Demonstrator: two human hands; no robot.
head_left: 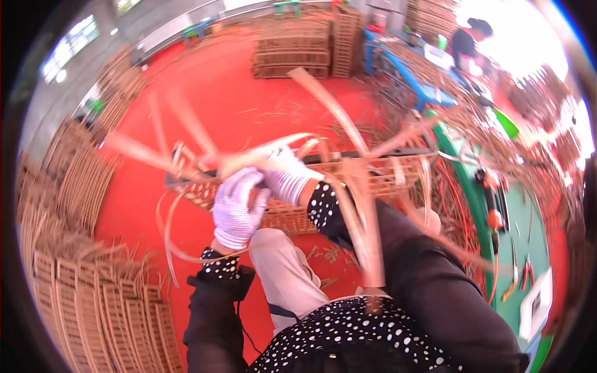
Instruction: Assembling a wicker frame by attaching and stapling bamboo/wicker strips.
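A long woven basket piece (pixel 289 217) of pale brown flat strips lies across in front of me, with a dark bar (pixel 373 154) along its upper edge. Both hands wear white gloves with fine purplish stripes. My left hand (pixel 237 208) curls at the basket's rim, its fingers closed around a pale flat strip (pixel 233 165). Right beside it, my right hand (pixel 286 177) is closed on the same strip, its fingertips partly hidden and smeared. Loose strip ends (pixel 140 151) fan out on the left, blurred by motion. More long strips (pixel 364 230) hang over my right forearm.
Stacked woven panels (pixel 93 304) stand along the left, with more stacks (pixel 292 50) at the back. On the right, a green table (pixel 522 248) bears a power tool (pixel 491 205), pliers (pixel 527 272) and a white-framed device (pixel 536 303). Another person (pixel 469 46) works at the back right. Scraps litter the red floor (pixel 205 93).
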